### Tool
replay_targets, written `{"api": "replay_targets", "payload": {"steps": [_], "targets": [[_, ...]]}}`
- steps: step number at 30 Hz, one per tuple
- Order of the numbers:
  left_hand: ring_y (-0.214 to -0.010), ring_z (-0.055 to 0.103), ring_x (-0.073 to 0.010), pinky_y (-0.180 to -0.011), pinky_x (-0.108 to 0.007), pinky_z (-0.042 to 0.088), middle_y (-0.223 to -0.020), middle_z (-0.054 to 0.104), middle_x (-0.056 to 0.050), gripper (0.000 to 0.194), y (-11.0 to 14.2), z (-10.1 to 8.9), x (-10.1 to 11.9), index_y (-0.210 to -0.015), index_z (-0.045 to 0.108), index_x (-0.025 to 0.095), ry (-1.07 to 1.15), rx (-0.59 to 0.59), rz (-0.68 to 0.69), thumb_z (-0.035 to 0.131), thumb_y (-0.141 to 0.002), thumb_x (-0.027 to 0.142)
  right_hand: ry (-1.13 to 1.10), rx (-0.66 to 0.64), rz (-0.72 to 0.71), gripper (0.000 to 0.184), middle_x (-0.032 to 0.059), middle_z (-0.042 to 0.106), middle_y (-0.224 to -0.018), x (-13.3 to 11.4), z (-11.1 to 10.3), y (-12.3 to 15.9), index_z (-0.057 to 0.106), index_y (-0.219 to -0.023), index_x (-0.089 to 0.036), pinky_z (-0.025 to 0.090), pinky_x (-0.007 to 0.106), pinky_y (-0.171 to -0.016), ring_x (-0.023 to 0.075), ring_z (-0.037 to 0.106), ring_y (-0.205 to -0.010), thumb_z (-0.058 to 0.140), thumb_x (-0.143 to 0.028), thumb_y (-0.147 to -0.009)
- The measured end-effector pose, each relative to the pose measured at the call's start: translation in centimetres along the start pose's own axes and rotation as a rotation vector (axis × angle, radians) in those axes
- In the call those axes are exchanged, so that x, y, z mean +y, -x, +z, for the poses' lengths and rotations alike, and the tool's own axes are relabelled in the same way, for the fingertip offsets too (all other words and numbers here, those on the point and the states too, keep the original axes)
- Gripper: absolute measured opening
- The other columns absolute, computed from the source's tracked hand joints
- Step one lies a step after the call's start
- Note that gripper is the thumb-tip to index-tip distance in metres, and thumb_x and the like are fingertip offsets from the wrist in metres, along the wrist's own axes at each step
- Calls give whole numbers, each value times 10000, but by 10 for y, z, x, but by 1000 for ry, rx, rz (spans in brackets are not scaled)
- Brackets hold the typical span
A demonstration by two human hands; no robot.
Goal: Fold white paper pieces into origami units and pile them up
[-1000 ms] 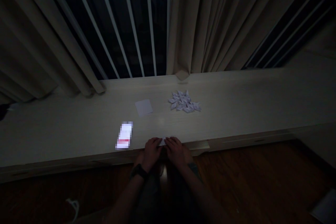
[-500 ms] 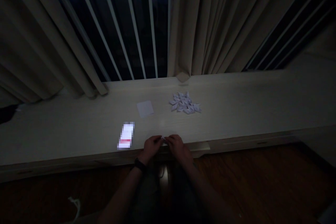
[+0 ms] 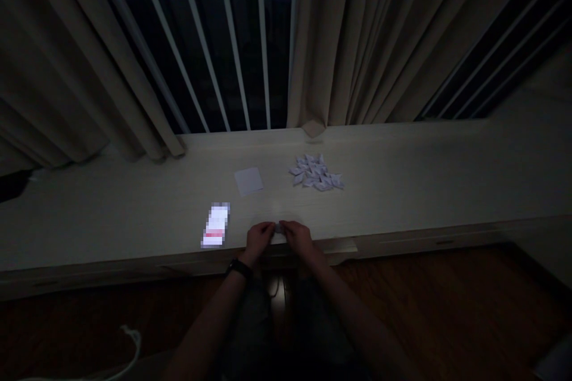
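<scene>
My left hand (image 3: 259, 239) and my right hand (image 3: 298, 237) meet at the front edge of the pale ledge. Between their fingertips is a small piece of folded paper (image 3: 279, 228), pinched from both sides and partly covered by the fingers. A dark band sits on my left wrist. Beyond my hands, a heap of small folded paper pieces (image 3: 315, 172) lies on the ledge. To its left rests a short stack of square paper sheets (image 3: 249, 181).
A lit phone (image 3: 215, 225), its screen blurred, lies left of my hands. The ledge (image 3: 402, 190) runs along a barred window (image 3: 223, 53) between beige curtains (image 3: 353, 41). A white cord (image 3: 134, 339) hangs low at the left, above the dark wooden floor.
Both hands have moved slightly up and forward over the ledge's edge with the paper, which now shows more between the fingertips. The view has shifted a little.
</scene>
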State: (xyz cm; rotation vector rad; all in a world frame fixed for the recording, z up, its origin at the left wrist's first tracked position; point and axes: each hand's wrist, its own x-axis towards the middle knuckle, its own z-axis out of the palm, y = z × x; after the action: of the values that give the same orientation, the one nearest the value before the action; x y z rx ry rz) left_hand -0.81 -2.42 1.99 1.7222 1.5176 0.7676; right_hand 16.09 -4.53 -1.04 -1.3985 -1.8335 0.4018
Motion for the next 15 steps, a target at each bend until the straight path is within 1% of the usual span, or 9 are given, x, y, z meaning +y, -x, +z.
{"api": "replay_targets", "payload": {"steps": [3,6,8,10,15], "targets": [[-685,615,-173,-597,-249,420,-740,704,-60,420,1,-1,0,-859,725,148,1,-2,-4,473,-841,483,-8,0,-5,301,56,708,-1043,2,1,-3,688,-1068,-216,509,304,-876,173,663,-925,501,-139,-846],[-598,588,-158,-538,-245,387,-638,668,-45,489,0,-1,-1,-768,714,147,0,-7,-21,449,-834,553,-21,-1,-4,279,59,716,-1011,2,3,-5,699,-1033,-205,507,298,-865,173,666,-906,497,-143,-852],[-579,583,-152,-530,-244,383,-623,659,-39,504,-1,0,-2,-743,707,151,4,-3,-31,454,-822,580,-24,-1,-10,268,59,718,-990,2,4,-6,699,-1024,-196,504,285,-852,171,665,-887,499,-141,-855],[-589,592,-150,-539,-242,394,-645,669,-43,493,-4,2,-4,-757,708,151,22,5,-45,478,-807,583,-25,-10,-27,265,57,717,-983,2,4,-7,696,-1024,-189,498,273,-843,166,661,-881,497,-134,-857],[-593,609,-147,-534,-237,415,-707,694,-51,434,-8,5,-9,-882,702,145,126,7,-93,530,-791,533,-13,-72,-50,267,54,717,-947,-1,3,-6,691,-1012,-192,499,264,-806,160,654,-842,490,-119,-852]]}}
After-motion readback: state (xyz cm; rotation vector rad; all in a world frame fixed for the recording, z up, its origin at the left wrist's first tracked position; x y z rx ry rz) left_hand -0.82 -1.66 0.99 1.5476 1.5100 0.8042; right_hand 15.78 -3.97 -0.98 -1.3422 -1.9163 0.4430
